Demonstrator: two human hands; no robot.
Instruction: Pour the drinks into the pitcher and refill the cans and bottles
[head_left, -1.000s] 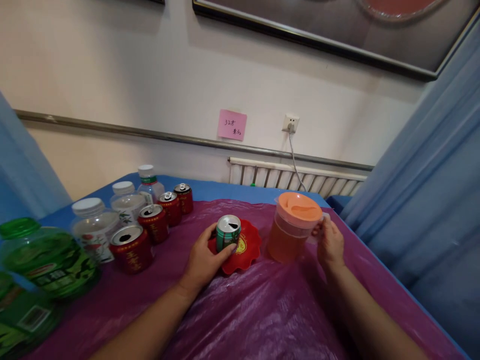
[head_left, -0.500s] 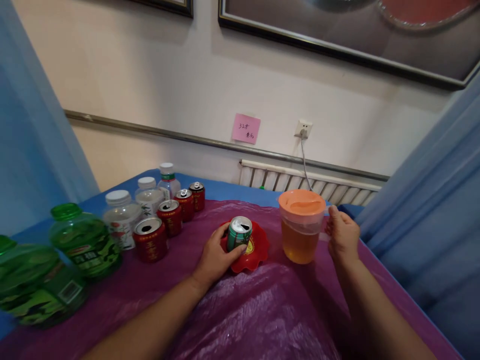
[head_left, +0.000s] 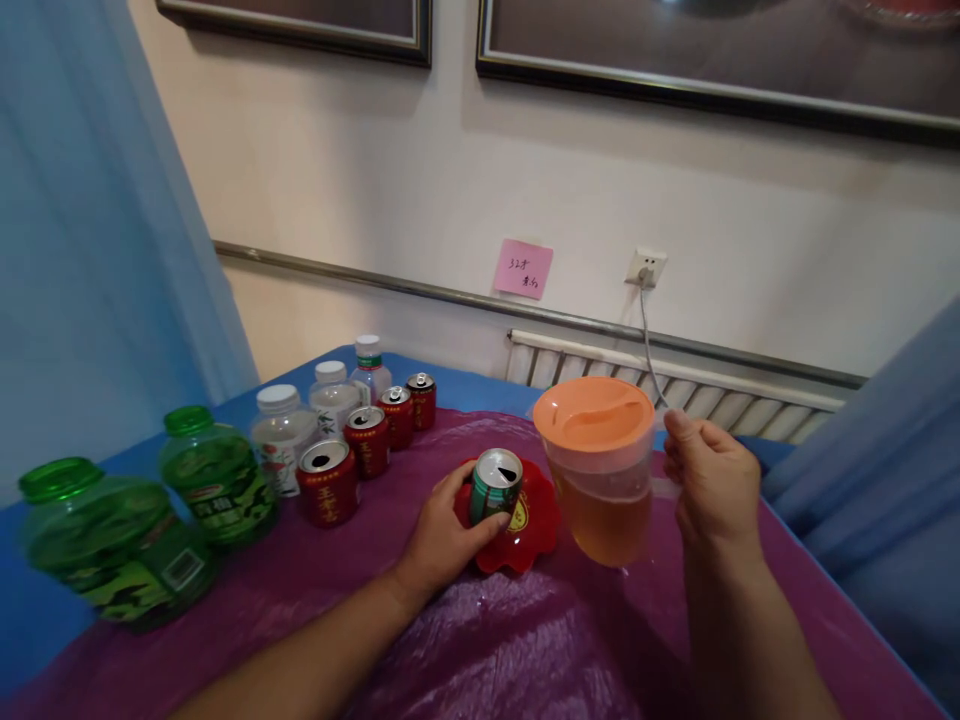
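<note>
My left hand (head_left: 450,525) is closed around a small green can (head_left: 496,487) with an opened silver top. The can stands in a red scalloped dish (head_left: 536,520), which has a yellow mark in its middle. To the right, my right hand (head_left: 711,478) grips the handle of a clear plastic pitcher (head_left: 606,510), fingers wrapped round it. An orange lid (head_left: 594,412) covers the pitcher, and amber liquid fills its lower part. The pitcher leans to the left, with its liquid slanting inside, beside the dish and can.
Red cans (head_left: 328,484) stand in a row at the left. Behind them are clear bottles (head_left: 283,430) with white caps and large green jars (head_left: 120,540). Purple plastic sheeting (head_left: 525,640) covers the blue table. A radiator (head_left: 705,385) and a plugged-in cord (head_left: 651,340) are at the wall.
My right hand has lifted the pitcher and tipped it leftward toward the green can. My left hand keeps its hold on the can. The whole view has shifted slightly.
</note>
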